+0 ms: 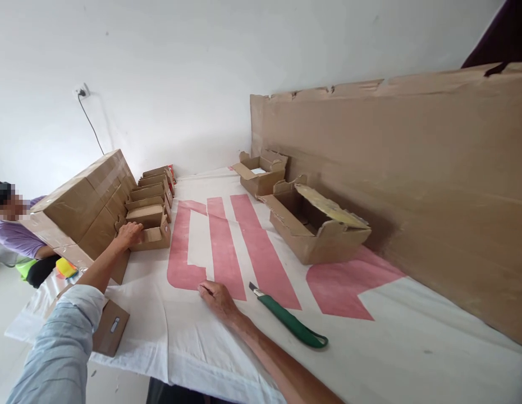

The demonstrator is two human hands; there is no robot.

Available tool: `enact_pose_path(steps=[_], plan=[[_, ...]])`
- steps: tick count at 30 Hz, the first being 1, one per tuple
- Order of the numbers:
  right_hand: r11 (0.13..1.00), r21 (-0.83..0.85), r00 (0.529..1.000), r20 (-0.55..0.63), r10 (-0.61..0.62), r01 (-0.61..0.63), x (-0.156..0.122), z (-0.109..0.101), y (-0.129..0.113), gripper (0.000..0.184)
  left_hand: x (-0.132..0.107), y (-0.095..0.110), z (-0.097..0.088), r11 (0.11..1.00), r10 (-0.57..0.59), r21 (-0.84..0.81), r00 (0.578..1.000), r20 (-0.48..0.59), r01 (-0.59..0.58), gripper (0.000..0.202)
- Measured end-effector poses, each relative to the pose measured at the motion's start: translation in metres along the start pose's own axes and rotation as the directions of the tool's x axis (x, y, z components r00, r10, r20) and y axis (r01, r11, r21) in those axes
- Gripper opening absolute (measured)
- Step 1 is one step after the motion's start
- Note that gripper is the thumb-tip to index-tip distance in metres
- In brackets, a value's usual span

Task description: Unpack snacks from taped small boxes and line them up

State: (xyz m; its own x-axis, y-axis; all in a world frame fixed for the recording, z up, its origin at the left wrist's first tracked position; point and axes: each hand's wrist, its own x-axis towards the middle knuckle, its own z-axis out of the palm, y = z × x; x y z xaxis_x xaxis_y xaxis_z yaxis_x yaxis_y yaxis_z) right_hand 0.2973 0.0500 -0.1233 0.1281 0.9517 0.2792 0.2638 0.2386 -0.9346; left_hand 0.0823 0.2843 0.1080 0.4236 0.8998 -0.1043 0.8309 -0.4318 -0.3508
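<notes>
My left hand (128, 233) reaches out and rests on the nearest small cardboard box (154, 237) in a row of several folded boxes (151, 193); its fingers curl over the box's near edge. My right hand (216, 297) lies on the white cloth with red lettering (227, 247), fingers bent and pressed together against the cloth, nothing visible in them. A green-handled utility knife (288, 320) lies on the cloth just right of that hand, blade pointing away.
A large taped carton (82, 207) stands left of the box row. Two open cardboard boxes (315, 221) (261, 171) sit by a big cardboard sheet (412, 179) leaning on the wall. Another person sits at far left. A small flat cardboard piece (111, 328) lies at the table's edge.
</notes>
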Motion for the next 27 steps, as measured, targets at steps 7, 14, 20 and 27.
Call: enact_pose_path(steps=[7, 14, 20, 27], plan=[[1.0, -0.025, 1.0, -0.007, -0.015, 0.015, -0.007, 0.001, 0.0, 0.039, -0.077, -0.016, -0.024, 0.971, -0.006, -0.237, 0.983, -0.186, -0.039, 0.024], [0.999, -0.05, 1.0, 0.026, -0.017, 0.018, -0.017, -0.002, 0.007, 0.04, -0.206, -0.07, -0.001, 0.898, -0.236, -0.43, 0.925, -0.299, 0.09, 0.041], [0.995, -0.097, 0.998, 0.062, -0.025, 0.031, -0.028, -0.009, 0.001, 0.036, -0.27, -0.141, 0.067, 0.679, -0.613, -0.63, 0.762, -0.207, 0.375, 0.039], [0.843, -0.504, 0.956, -0.104, -0.274, 0.187, -0.041, -0.06, 0.004, 0.031, -0.296, -0.168, 0.123, 0.457, -0.721, -0.758, 0.693, -0.008, 0.466, 0.06]])
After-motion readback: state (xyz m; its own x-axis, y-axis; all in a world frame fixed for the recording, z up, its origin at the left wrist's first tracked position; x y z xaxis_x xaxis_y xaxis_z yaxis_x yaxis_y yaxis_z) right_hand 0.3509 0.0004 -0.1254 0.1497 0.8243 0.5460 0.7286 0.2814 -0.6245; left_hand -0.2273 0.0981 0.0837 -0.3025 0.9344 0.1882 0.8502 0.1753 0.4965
